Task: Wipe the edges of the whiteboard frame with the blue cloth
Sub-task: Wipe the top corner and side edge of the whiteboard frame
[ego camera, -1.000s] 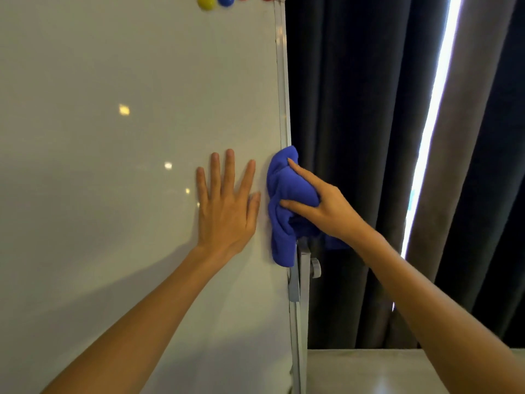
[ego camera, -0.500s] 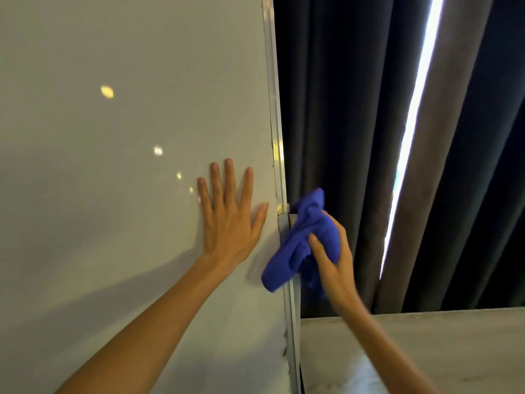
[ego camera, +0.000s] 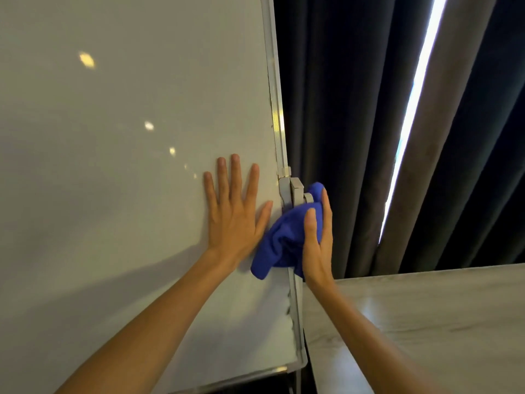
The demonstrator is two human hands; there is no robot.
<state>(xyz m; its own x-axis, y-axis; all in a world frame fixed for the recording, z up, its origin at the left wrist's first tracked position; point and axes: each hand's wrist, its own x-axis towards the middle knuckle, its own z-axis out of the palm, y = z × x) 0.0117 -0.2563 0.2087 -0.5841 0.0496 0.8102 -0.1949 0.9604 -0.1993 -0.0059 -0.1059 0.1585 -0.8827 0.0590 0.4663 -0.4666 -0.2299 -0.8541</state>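
The whiteboard fills the left of the view, with its grey metal frame edge running down the right side to a rounded bottom corner. My right hand grips the bunched blue cloth and presses it around the frame edge just below a grey bracket. My left hand lies flat on the board surface with fingers spread, just left of the cloth.
Dark curtains hang right behind the board, with a bright strip of daylight between them. A pale marble-look surface lies at the lower right beside the board. The board's bottom frame rail shows at the bottom.
My right hand has carried the cloth down the right frame edge, from above the bracket to below it. The view has tilted down, showing the board's bottom corner. My left hand stays flat.
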